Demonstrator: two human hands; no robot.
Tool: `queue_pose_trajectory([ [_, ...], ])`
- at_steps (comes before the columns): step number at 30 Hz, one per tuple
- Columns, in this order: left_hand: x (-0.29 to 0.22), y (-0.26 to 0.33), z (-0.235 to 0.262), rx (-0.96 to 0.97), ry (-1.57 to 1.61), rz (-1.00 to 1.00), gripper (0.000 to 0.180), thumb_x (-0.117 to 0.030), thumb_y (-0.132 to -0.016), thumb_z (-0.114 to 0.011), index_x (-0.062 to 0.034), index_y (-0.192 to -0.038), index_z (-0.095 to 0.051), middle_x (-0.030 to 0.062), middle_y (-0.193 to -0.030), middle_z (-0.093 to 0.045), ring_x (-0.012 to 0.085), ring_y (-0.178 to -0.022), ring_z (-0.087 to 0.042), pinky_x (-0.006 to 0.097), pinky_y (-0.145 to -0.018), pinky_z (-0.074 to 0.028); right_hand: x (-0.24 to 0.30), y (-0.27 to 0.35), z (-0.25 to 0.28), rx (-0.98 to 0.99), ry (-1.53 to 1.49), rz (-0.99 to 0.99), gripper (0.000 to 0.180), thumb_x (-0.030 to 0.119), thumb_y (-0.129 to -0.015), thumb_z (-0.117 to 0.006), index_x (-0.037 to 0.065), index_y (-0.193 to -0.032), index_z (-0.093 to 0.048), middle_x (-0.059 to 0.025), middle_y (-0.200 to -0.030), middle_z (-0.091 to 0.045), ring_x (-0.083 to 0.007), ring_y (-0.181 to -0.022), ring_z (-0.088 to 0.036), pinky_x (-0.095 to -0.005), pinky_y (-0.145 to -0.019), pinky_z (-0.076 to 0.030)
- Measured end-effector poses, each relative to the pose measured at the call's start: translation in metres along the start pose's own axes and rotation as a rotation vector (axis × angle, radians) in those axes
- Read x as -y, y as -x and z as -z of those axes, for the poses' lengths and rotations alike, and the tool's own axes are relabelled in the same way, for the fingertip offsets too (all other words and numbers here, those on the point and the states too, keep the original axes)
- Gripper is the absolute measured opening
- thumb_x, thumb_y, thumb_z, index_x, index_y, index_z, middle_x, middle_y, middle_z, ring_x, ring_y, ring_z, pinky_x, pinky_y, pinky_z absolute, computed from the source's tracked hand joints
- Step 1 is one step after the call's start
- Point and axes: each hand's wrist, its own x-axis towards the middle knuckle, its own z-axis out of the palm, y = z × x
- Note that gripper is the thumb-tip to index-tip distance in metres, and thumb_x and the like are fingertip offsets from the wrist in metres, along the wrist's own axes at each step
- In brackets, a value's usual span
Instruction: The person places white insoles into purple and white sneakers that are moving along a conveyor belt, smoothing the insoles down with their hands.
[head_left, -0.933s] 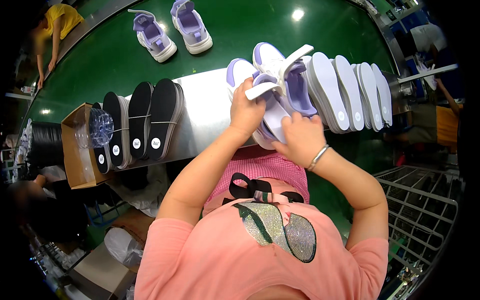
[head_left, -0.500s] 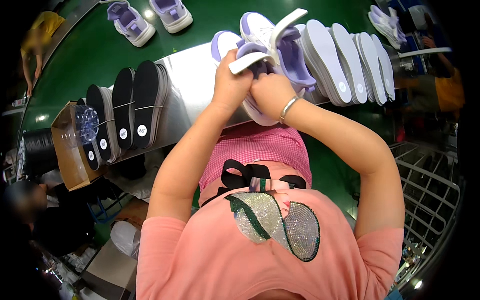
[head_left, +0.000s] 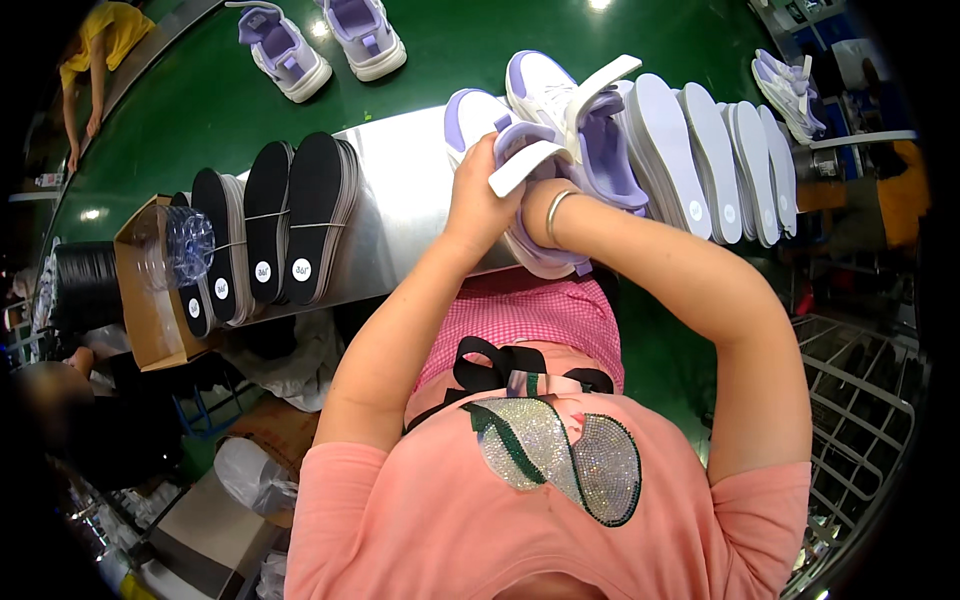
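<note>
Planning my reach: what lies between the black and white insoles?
Head view: metal worktop, left hand and right hand at one sneaker, then another sneaker.

A metal bench (head_left: 400, 190) carried a white-and-purple sneaker (head_left: 602, 145), black insoles (head_left: 268, 205) stacked left of that sneaker and white insoles (head_left: 712, 165) just right; a green surface (head_left: 480, 50) held two more sneakers (head_left: 368, 45), beyond it leftward.

Coral short-sleeved T-shirt (head_left: 420, 520) with a green-edged rhinestone motif (head_left: 608, 470), probably sunglasses; black ribbon (head_left: 490, 378), pink gingham cloth (head_left: 500, 315), slim silver bangle (head_left: 552, 212).
</note>
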Motion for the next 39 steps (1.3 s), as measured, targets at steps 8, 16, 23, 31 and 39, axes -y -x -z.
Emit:
queue_pose_trajectory([
  [8, -0.003, -0.003, -0.006, -0.051, -0.068, -0.026, 0.029, -0.005, -0.070, -0.061, 0.0011, -0.097, -0.052, 0.0184, -0.091, -0.058, 0.0348, -0.085, -0.056, 0.038, -0.075, -0.045, -0.007, 0.012, 0.003, -0.051, 0.134, 0.132, 0.026, 0.016, -0.074, -0.052, 0.005, -0.094, -0.065, -0.0161, -0.095, -0.063, -0.0281, -0.086, -0.062, -0.0352, -0.074, -0.048],
  [16, 0.003, 0.002, -0.012, -0.114, 0.028, 0.045, 0.026, 0.000, -0.070, -0.051, 0.0023, -0.096, -0.052, 0.0186, -0.088, -0.057, 0.0340, -0.084, -0.056, 0.037, -0.075, -0.044, -0.017, 0.049, -0.007, 0.149, -0.022, 0.117, 0.033, 0.021, -0.070, -0.054, 0.002, -0.096, -0.059, -0.0178, -0.085, -0.063, -0.0333, -0.083, -0.060, -0.0439, -0.074, -0.044],
  [23, 0.000, -0.002, -0.012, -0.066, 0.134, 0.054, 0.028, 0.001, -0.071, -0.048, 0.0001, -0.098, -0.053, 0.0174, -0.089, -0.058, 0.0317, -0.083, -0.057, 0.036, -0.075, -0.044, -0.017, 0.051, -0.010, 0.112, 0.003, 0.165, 0.028, 0.019, -0.072, -0.052, 0.002, -0.094, -0.059, -0.0178, -0.088, -0.063, -0.0322, -0.084, -0.061, -0.0449, -0.078, -0.041],
  [31, 0.008, -0.033, 0.069, -0.063, -0.011, 0.169, 0.038, 0.002, -0.075, -0.048, 0.0008, -0.113, -0.048, 0.0108, -0.095, -0.061, 0.0158, -0.084, -0.058, 0.025, -0.074, -0.047, -0.086, 0.104, 0.009, -0.991, -0.556, 0.338, 0.031, 0.024, -0.080, -0.058, 0.002, -0.102, -0.057, -0.0160, -0.095, -0.060, -0.0301, -0.090, -0.055, -0.0357, -0.080, -0.042],
  [39, -0.066, -0.020, 0.018, -0.227, -0.512, -0.540, 0.064, -0.004, -0.069, -0.062, 0.0028, -0.126, -0.034, 0.0191, -0.125, -0.040, 0.0337, -0.114, -0.039, 0.038, -0.097, -0.029, -0.230, 0.103, -0.055, -0.883, -0.372, -0.684, 0.045, 0.032, -0.071, -0.068, 0.000, -0.096, -0.050, -0.0197, -0.093, -0.059, -0.0336, -0.087, -0.056, -0.0365, -0.076, -0.044],
])
